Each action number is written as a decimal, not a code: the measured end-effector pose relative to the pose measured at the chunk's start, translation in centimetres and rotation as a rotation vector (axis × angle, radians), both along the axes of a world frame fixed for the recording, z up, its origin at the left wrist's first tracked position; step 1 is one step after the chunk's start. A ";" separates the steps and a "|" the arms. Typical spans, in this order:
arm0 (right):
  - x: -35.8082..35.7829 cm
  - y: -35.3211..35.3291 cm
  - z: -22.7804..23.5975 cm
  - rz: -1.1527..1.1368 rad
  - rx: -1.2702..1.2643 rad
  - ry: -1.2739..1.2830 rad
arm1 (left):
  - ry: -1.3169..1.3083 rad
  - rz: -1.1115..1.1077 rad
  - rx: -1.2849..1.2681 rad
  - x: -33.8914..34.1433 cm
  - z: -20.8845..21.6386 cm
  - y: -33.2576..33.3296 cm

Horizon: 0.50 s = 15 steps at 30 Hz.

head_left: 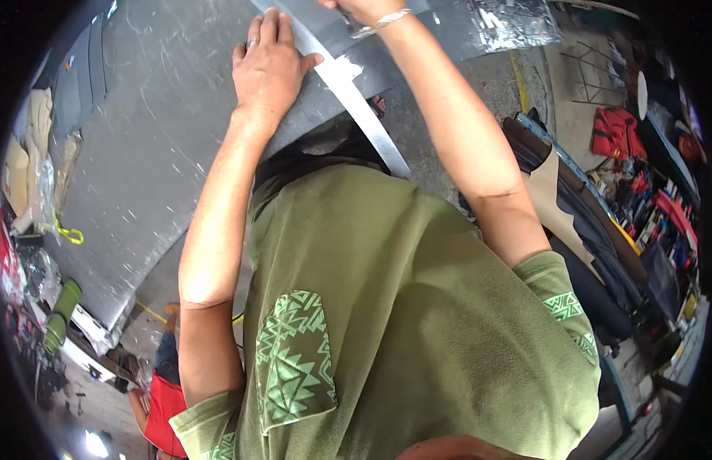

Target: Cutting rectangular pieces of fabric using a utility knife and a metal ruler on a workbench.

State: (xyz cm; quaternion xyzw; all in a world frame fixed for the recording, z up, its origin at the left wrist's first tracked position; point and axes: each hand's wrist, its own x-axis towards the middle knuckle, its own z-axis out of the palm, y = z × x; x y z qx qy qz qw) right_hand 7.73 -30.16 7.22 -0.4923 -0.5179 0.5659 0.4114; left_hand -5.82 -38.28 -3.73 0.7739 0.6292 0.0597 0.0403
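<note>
A long silvery metal straightedge point(364, 115) lies slantwise across the grey worktable point(164, 100), its near end jutting past the table edge toward my shirt. Flat beside it, fingers stretched out, is my left hand point(270, 69), a ring on one finger and the thumb over the strip's edge. My right hand point(369, 9) is at the top edge of the picture, on the other side of the strip. Its fingers look curled, but most of them are cut off, so whatever they hold is hidden. Under that forearm, a dark sheet point(440, 31) covers the table.
Clear plastic film point(517, 23) lies at the far right of the table. Rolls of dark and brown material point(578, 207) stand at my right, near a red bag point(616, 132). Plastic-wrapped items point(38, 161) line the left edge. A person in red point(166, 410) is at lower left.
</note>
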 end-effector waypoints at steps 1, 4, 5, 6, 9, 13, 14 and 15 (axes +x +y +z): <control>1.5 -0.6 3.6 -0.043 -0.086 -0.067 | -0.020 -0.038 0.026 0.7 0.3 0.4; 9.1 2.0 -0.1 -0.048 0.798 -0.779 | -0.024 -0.041 -0.039 1.0 0.6 0.6; 13.5 0.9 -1.7 0.018 0.619 -0.666 | -0.025 -0.044 -0.053 1.3 0.8 0.7; 15.1 -1.3 0.7 -0.090 0.385 -0.591 | -0.021 -0.043 -0.065 1.4 1.2 0.7; 15.8 -8.1 2.9 -0.332 -0.022 -0.071 | -0.020 -0.012 -0.119 0.3 1.0 0.2; 19.7 -16.5 -3.0 -0.354 -0.277 0.717 | -0.026 -0.030 -0.143 0.8 1.4 0.4; 19.3 -18.4 -4.7 -0.358 -0.358 0.774 | -0.027 -0.028 -0.150 0.8 1.3 0.3; 18.4 -20.0 -5.9 -0.353 -0.387 0.852 | -0.019 -0.034 -0.141 0.6 1.2 0.3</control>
